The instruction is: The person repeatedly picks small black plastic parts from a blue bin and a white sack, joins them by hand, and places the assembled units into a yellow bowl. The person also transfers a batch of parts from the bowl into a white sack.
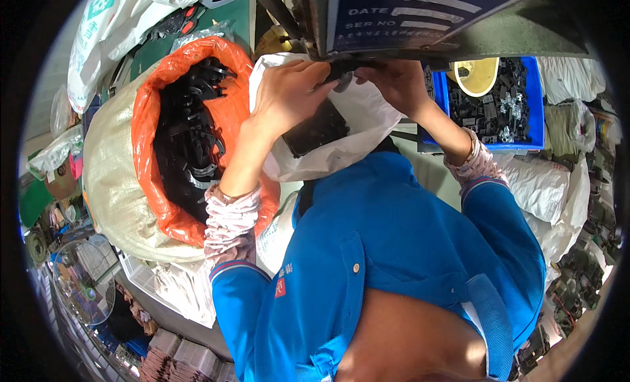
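Both hands meet under the machine's lower edge, over a white plastic bag (367, 123). My left hand (292, 93) has its fingers closed around the near side of a small black part (342, 81). From the other side, my right hand (399, 86) pinches toward the same part; its fingertips are partly in shadow under the machine. The exact shape of the part is hidden by the fingers. Below the hands, several black pieces (318, 129) lie inside the white bag.
The machine (420, 21) with a blue plate hangs just above my hands. An orange-lined sack (147, 146) of black plastic parts stands at the left. To the right, a blue bin (535, 113) holds small black pieces and a yellow scoop (477, 79).
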`<state>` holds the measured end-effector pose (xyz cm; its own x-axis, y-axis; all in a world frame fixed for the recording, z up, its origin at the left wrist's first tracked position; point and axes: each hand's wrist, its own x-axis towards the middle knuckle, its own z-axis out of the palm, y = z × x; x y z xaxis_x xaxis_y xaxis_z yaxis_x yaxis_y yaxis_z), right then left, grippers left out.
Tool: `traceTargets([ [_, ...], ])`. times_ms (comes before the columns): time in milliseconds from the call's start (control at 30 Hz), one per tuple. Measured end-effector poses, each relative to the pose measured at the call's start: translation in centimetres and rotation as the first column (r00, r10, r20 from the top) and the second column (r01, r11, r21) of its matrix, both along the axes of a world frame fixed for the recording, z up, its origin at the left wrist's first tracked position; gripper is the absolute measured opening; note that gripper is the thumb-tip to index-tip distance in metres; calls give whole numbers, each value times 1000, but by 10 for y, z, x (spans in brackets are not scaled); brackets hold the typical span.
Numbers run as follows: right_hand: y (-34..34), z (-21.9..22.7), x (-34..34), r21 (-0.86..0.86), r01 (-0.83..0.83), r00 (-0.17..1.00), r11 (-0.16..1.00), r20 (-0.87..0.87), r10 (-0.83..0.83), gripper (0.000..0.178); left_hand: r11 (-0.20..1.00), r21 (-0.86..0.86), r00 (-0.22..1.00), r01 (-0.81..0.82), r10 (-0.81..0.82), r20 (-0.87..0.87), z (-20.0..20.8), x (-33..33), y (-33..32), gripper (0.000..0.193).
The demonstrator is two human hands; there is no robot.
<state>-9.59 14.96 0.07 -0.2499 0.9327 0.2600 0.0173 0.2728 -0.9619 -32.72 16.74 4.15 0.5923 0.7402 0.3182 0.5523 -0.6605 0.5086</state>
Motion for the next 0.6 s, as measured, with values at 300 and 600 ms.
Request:
traceTargets([
  [300,9,-14,5,-129,20,997,991,72,-11,24,992,-123,994,-14,28,106,-12,-9,6,22],
  [600,81,-89,36,356,-201,219,913,925,-312,33,985,-172,977,-23,59,203,-20,-18,-5,20],
])
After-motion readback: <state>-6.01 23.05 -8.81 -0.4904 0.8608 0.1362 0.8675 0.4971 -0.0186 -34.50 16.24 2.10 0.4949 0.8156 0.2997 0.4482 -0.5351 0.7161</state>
